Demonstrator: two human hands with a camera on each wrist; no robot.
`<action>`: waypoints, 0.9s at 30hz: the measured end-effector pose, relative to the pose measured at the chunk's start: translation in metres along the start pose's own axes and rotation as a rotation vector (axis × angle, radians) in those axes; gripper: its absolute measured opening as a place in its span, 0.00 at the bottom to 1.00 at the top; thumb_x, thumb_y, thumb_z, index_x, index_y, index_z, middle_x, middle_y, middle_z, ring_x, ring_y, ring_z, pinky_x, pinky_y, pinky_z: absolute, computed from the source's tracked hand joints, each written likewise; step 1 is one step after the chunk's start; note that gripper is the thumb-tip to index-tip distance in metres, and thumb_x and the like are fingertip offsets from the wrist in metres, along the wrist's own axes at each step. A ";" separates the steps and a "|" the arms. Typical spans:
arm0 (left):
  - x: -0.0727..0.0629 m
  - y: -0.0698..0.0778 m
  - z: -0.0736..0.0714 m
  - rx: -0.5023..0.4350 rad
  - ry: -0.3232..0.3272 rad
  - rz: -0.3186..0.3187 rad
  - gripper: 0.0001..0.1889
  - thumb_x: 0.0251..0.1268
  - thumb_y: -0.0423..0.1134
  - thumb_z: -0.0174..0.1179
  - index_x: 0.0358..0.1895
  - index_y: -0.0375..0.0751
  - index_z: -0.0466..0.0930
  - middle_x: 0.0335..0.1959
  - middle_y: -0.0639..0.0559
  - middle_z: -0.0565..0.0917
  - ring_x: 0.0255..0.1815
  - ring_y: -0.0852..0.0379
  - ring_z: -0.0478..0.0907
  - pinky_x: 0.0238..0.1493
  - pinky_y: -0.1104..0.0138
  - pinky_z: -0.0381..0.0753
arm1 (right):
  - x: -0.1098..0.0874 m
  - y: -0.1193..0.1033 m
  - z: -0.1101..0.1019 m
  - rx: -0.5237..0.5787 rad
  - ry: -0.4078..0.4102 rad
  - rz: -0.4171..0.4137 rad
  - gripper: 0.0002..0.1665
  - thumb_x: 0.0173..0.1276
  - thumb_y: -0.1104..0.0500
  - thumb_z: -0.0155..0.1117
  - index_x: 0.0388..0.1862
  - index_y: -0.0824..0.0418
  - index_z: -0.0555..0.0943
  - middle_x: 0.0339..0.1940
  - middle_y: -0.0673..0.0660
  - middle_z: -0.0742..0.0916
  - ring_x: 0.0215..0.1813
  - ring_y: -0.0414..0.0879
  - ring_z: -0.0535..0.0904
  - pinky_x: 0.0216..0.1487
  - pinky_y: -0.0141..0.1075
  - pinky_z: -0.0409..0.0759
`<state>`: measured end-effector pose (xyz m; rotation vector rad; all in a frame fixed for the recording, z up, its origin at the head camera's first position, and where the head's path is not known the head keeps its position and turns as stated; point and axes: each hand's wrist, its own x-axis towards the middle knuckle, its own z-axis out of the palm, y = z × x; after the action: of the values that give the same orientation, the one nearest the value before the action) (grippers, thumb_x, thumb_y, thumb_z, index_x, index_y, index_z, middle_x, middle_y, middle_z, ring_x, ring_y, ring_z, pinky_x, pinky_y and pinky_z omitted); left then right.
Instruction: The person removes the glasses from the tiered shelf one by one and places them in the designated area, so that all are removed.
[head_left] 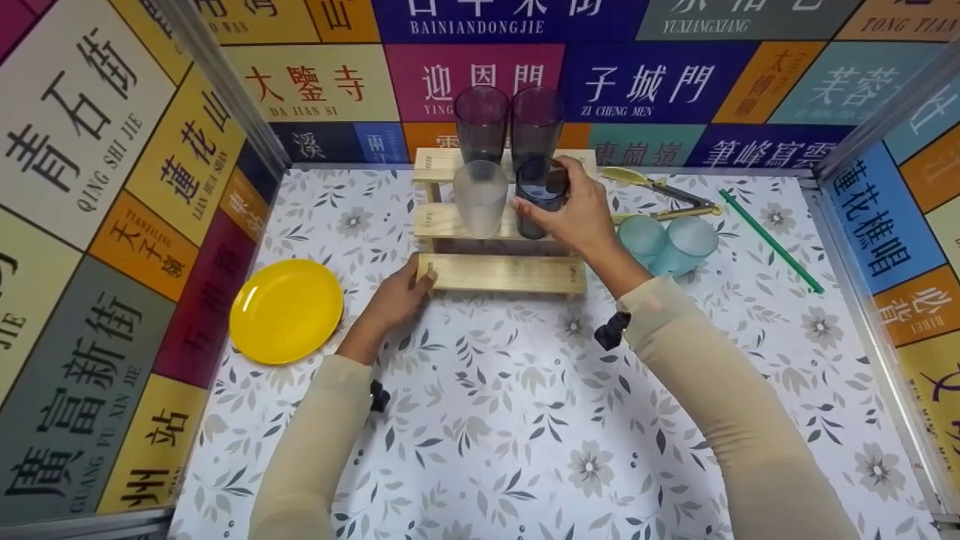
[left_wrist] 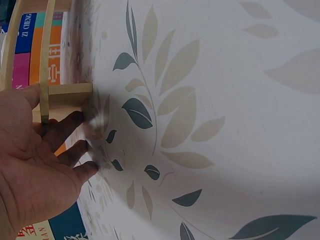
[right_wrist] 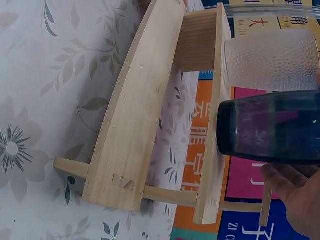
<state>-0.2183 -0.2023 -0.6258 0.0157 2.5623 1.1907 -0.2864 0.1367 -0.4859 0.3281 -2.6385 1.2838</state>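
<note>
The right hand (head_left: pixel 589 214) grips the dark glass (right_wrist: pixel 267 127) (long axis upright), ahead and right of the left hand (head_left: pixel 395 298), which holds the rack (head_left: pixel 504 273) by its lowest step.

The back wall (head_left: pixel 585 56) reads BAINIANDONGJIE and ZI CHENG MEN on dark blue panels (head_left: pixel 652 71), DA JIAN SI on a cream panel (head_left: pixel 319 82) — the left wall (head_left: pixel 139 225), QING SHI JIE on a white panel (head_left: pixel 75 120), LIAN HUA SHAN on a yellow panel (head_left: pixel 184 154), GUANG FU XIN JIE on a grey panel (head_left: pixel 90 397).
</note>
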 end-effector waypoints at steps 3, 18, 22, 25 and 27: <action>0.014 -0.020 0.005 0.038 0.005 0.025 0.53 0.80 0.81 0.41 0.94 0.50 0.43 0.89 0.37 0.64 0.87 0.33 0.65 0.85 0.41 0.66 | 0.000 -0.001 0.001 -0.005 0.012 0.003 0.55 0.60 0.28 0.83 0.77 0.57 0.77 0.62 0.63 0.91 0.62 0.59 0.88 0.67 0.54 0.82; -0.013 0.016 -0.002 0.029 0.023 0.018 0.41 0.92 0.60 0.45 0.93 0.43 0.46 0.89 0.35 0.64 0.88 0.34 0.64 0.87 0.43 0.63 | 0.000 -0.001 0.000 0.000 0.041 -0.032 0.51 0.61 0.31 0.85 0.73 0.59 0.80 0.57 0.63 0.92 0.55 0.58 0.88 0.60 0.53 0.83; -0.013 0.016 -0.003 0.028 0.029 0.025 0.40 0.92 0.60 0.46 0.93 0.45 0.47 0.88 0.35 0.65 0.87 0.33 0.66 0.86 0.41 0.64 | 0.000 0.001 0.000 0.003 0.054 -0.042 0.50 0.61 0.32 0.85 0.73 0.59 0.81 0.55 0.62 0.93 0.53 0.56 0.88 0.58 0.52 0.83; -0.012 0.015 -0.003 0.021 0.028 0.027 0.40 0.92 0.59 0.47 0.93 0.46 0.47 0.88 0.36 0.66 0.87 0.33 0.66 0.86 0.41 0.64 | 0.000 0.001 -0.001 0.005 0.074 -0.060 0.50 0.60 0.32 0.86 0.72 0.58 0.82 0.53 0.61 0.93 0.49 0.55 0.88 0.54 0.50 0.82; -0.012 0.014 -0.003 0.017 0.024 0.021 0.40 0.92 0.60 0.47 0.93 0.46 0.47 0.88 0.36 0.66 0.87 0.33 0.66 0.86 0.41 0.64 | -0.001 0.001 -0.002 0.009 0.083 -0.073 0.50 0.59 0.33 0.87 0.72 0.58 0.82 0.51 0.61 0.93 0.46 0.54 0.87 0.51 0.49 0.81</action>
<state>-0.2093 -0.1965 -0.6100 0.0318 2.5987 1.1839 -0.2858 0.1391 -0.4860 0.3606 -2.5287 1.2595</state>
